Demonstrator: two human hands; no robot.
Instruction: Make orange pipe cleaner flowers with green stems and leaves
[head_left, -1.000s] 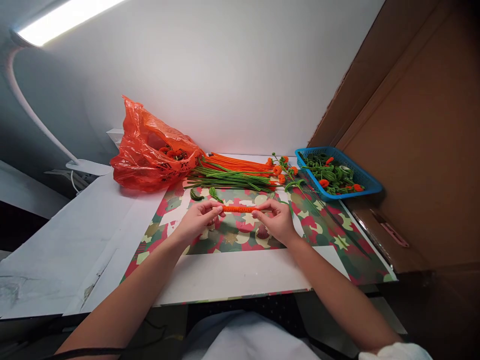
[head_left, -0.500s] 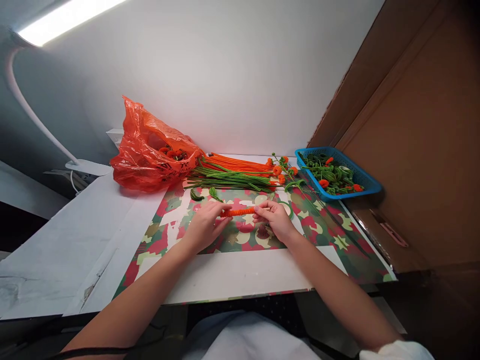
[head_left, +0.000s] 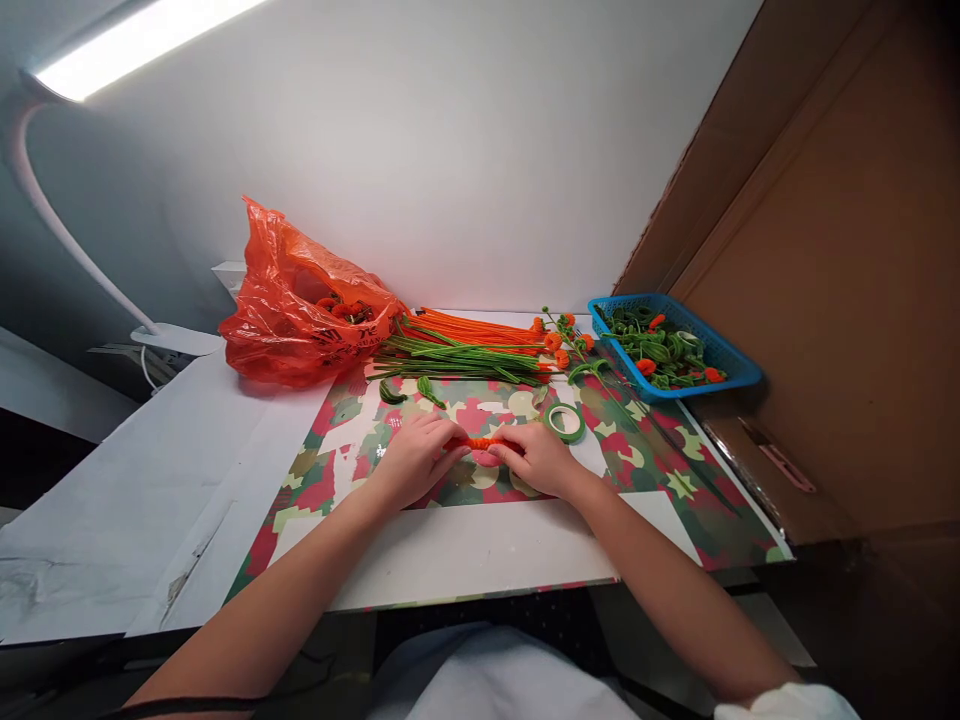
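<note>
A short coiled orange pipe cleaner (head_left: 481, 442) is pinched at both ends over the patterned mat (head_left: 660, 470). My left hand (head_left: 416, 462) grips its left end and my right hand (head_left: 534, 460) grips its right end; only a small middle stretch shows between the fingers. Both hands rest low on the mat. A green tape roll (head_left: 564, 421) lies just right of my right hand.
An orange plastic bag (head_left: 300, 305) sits at the back left. Bundles of orange and green pipe cleaners (head_left: 465, 348) lie behind the hands. A blue basket (head_left: 724, 358) of green and orange pieces stands at the right, by a cardboard wall (head_left: 840, 300).
My hands have moved closer together and lower, squeezing the orange coil shorter. The green tape roll, earlier hidden by my right hand, now shows.
</note>
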